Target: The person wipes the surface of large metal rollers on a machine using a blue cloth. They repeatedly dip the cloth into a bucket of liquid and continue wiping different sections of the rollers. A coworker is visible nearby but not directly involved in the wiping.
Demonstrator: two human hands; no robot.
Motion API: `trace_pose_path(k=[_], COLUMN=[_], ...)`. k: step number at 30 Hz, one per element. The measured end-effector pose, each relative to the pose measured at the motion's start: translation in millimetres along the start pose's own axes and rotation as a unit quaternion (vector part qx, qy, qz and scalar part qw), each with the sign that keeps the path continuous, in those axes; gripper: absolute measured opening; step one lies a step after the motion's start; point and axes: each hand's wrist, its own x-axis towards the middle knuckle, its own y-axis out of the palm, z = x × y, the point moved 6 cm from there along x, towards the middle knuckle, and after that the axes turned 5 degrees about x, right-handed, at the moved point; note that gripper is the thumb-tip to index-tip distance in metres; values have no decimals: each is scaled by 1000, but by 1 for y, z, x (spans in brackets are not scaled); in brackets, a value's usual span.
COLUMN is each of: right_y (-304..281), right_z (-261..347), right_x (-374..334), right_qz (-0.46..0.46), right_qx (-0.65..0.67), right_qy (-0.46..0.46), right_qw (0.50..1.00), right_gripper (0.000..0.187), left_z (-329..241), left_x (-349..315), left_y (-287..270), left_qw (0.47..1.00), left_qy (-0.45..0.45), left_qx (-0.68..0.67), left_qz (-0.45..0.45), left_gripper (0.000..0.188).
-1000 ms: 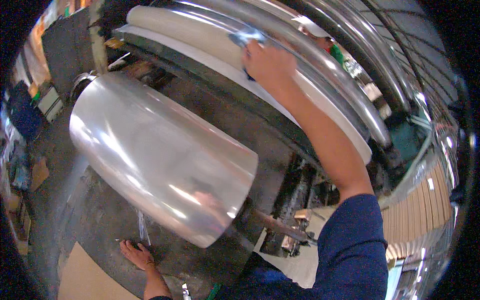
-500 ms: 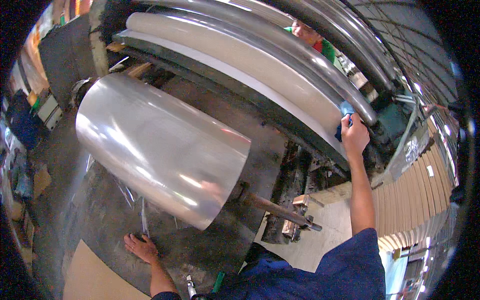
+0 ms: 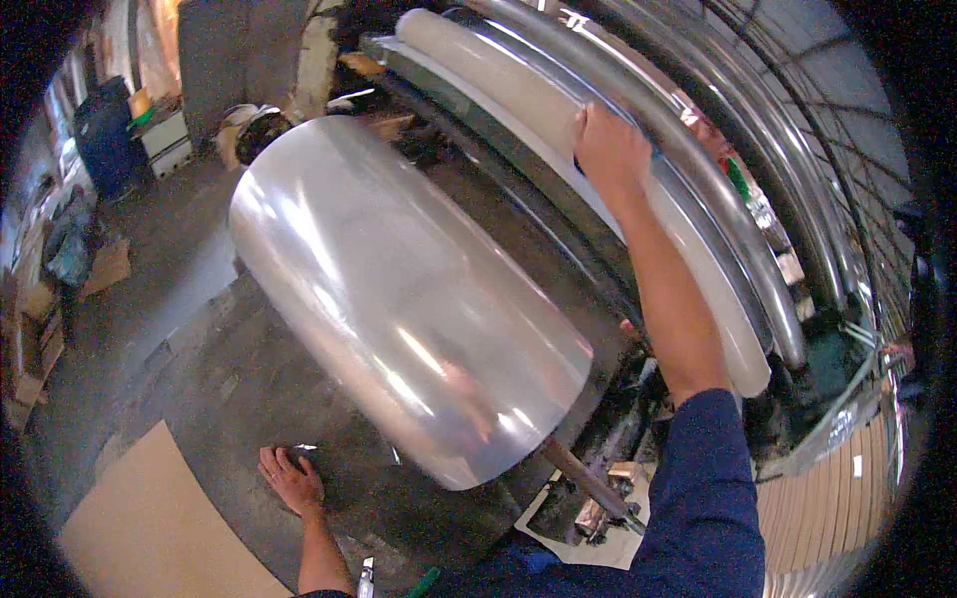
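Note:
My right hand (image 3: 613, 149) reaches out to the long cream roller (image 3: 538, 85), with its fingers closed on a blue cloth (image 3: 654, 151). Most of the cloth is hidden by the hand; only blue edges show. Nearer to me lies a big shiny roll of silvery film (image 3: 399, 289), with a metal shaft (image 3: 588, 481) sticking out of its near end. My left hand (image 3: 292, 481) rests low on the dark surface (image 3: 219, 369), fingers apart, holding nothing that I can see. A small glossy scrap lies by its fingertips.
Several steel rollers (image 3: 688, 164) run behind the cream one. A cardboard sheet (image 3: 169, 528) lies at lower left. A cutter knife (image 3: 366, 576) and a green object (image 3: 427, 581) sit at the lower edge. Stacked brown sheets (image 3: 827, 518) stand at right.
My right hand has moved with the cloth from the roller's right end leftward along it. The view has turned. The left hand stays low on the dark surface.

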Motion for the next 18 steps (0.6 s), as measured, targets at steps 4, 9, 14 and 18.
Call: trace_pose_path(k=[4, 9, 14, 18], right_y=[20, 60, 92, 89], right_z=[57, 133, 217, 212], right_x=[79, 135, 188, 196], right_qz=[54, 47, -12, -33], right_qx=[42, 54, 118, 90], right_qy=[-1, -115, -140, -130], right_qw=[998, 991, 983, 987], right_gripper=[31, 26, 22, 24], left_z=[-5, -11, -3, -3], left_x=[1, 4, 7, 5], left_y=[-8, -15, -4, -4], left_qw=[999, 997, 999, 998], left_qy=[21, 55, 28, 48], left_qx=[-31, -14, -14, -23], left_qz=[-18, -43, 4, -24], left_gripper=[40, 39, 41, 44])
